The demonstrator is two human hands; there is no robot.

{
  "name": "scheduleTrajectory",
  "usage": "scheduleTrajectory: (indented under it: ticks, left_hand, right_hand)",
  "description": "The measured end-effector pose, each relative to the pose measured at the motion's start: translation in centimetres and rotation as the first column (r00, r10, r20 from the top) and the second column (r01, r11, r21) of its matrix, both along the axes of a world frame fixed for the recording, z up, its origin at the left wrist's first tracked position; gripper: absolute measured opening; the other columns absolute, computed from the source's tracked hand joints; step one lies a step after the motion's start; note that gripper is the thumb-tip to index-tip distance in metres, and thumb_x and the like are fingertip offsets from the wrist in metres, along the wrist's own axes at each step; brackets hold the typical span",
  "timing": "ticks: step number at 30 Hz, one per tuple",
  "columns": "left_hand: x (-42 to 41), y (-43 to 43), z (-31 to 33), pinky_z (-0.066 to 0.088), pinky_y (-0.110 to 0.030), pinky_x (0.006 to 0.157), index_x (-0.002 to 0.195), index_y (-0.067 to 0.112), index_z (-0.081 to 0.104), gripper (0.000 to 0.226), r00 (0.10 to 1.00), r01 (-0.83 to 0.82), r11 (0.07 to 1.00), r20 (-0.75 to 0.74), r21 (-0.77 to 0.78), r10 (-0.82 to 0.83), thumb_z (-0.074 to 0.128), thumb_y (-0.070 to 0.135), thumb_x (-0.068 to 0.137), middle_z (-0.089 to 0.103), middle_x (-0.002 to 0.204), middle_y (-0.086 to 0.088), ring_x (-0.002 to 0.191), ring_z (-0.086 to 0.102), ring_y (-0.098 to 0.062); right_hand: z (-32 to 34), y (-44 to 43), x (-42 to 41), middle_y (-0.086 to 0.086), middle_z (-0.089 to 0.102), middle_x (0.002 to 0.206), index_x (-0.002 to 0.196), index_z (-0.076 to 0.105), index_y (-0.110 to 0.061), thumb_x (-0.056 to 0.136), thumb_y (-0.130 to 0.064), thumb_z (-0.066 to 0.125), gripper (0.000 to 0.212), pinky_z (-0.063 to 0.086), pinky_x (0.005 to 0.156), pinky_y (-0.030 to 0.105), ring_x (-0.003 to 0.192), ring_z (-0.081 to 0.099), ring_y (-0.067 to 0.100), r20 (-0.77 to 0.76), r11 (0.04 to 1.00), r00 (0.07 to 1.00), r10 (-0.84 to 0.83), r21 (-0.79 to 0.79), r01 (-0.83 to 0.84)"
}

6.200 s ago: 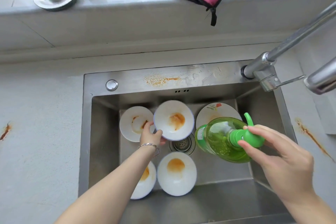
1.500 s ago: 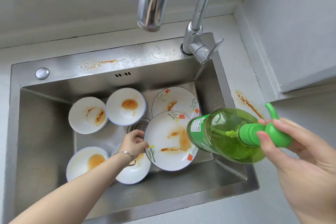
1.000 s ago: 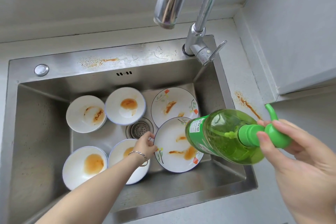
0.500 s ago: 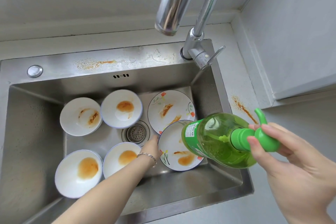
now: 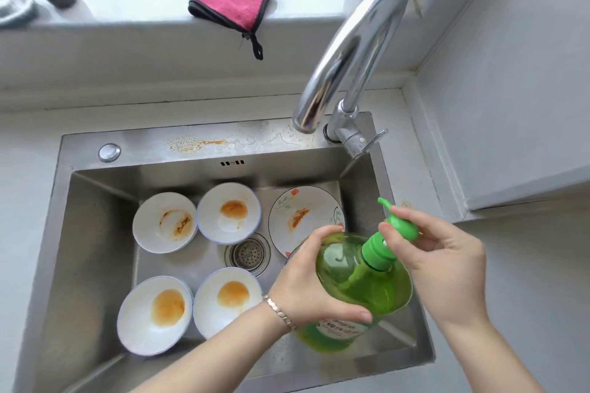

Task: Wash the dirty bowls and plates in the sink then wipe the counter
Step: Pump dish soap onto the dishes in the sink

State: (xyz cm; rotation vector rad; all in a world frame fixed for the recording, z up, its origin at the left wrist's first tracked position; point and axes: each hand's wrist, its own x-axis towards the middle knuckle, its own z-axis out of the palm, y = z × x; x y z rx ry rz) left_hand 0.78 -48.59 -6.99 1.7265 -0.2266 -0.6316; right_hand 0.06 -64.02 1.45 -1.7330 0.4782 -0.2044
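Partly, left hand (image 5: 303,290) hides the soap bottle (image 5: 380,290).

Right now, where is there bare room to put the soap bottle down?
Bare: the counter right of the sink, and the counter left of it. Crowded: the sink floor around the drain, ringed by four bowls and a plate. The soap bottle hides the front right corner.
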Motion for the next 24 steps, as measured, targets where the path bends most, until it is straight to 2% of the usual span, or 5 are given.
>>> scheduleTrajectory:
  ticks: [6, 10, 15, 21, 24]
  left_hand:
    - [0.1, 0.3, 0.5, 0.041, -0.005, 0.082, 0.111, 0.042, 0.043, 0.090, 0.961, -0.183, 0.983, -0.213, -0.006, 0.178, 0.082, 0.049, 0.030, 0.059, 0.107, 0.021, 0.097, 0.056, 0.013]
    - [0.1, 0.8, -0.1, 0.046, -0.011, 0.082, 0.113, 0.037, 0.044, 0.089, 0.916, -0.262, 0.965, -0.315, 0.004, 0.249, 0.082, 0.046, 0.032, 0.061, 0.109, 0.013, 0.098, 0.059, 0.004]
    - [0.8, 1.5, -1.9, 0.050, -0.028, 0.093, 0.112, 0.036, 0.044, 0.086, 0.894, -0.221, 0.975, -0.395, 0.018, 0.210, 0.082, 0.045, 0.036, 0.061, 0.112, 0.007, 0.103, 0.061, -0.007]
    - [1.3, 2.3, -2.9, 0.049, -0.019, 0.087, 0.112, 0.037, 0.042, 0.086, 0.879, -0.167, 0.985, -0.448, 0.031, 0.163, 0.080, 0.047, 0.036, 0.060, 0.114, 0.006, 0.104, 0.059, -0.006]
    - [1.5, 3.1, -3.1, 0.047, -0.014, 0.087, 0.114, 0.033, 0.041, 0.088, 0.873, -0.142, 0.990, -0.468, 0.023, 0.136, 0.081, 0.044, 0.037, 0.060, 0.109, 0.011, 0.097, 0.060, 0.004]
  right_hand:
    - [-0.8, 1.2, 3.7, -0.018, 0.070, 0.068, 0.089, 0.072, -0.036, 0.073, -0.025, 0.077, 0.021, 0.047, 0.061, 0.007, 0.063, 0.063, -0.002, -0.211, 0.970, 0.970, 0.117, -0.186, -0.158]
    - [-1.3, 2.5, 5.4, -0.019, 0.069, 0.077, 0.097, 0.072, -0.036, 0.075, -0.036, 0.073, 0.022, 0.050, 0.066, 0.014, 0.072, 0.064, 0.000, -0.307, 0.916, 0.940, 0.148, -0.315, -0.247]
    - [-2.8, 3.6, 6.4, -0.013, 0.067, 0.083, 0.104, 0.071, -0.032, 0.079, -0.038, 0.069, 0.026, 0.049, 0.074, 0.026, 0.083, 0.063, 0.012, -0.375, 0.862, 0.915, 0.152, -0.403, -0.308]
    - [-4.2, 4.5, 6.4, -0.008, 0.070, 0.079, 0.101, 0.071, -0.035, 0.081, -0.038, 0.066, 0.020, 0.052, 0.076, 0.034, 0.081, 0.063, 0.019, -0.383, 0.853, 0.914, 0.133, -0.425, -0.302]
    - [-4.7, 5.5, 6.4, -0.008, 0.070, 0.079, 0.099, 0.071, -0.035, 0.081, -0.037, 0.066, 0.019, 0.051, 0.076, 0.035, 0.081, 0.063, 0.019, -0.402, 0.843, 0.905, 0.141, -0.430, -0.322]
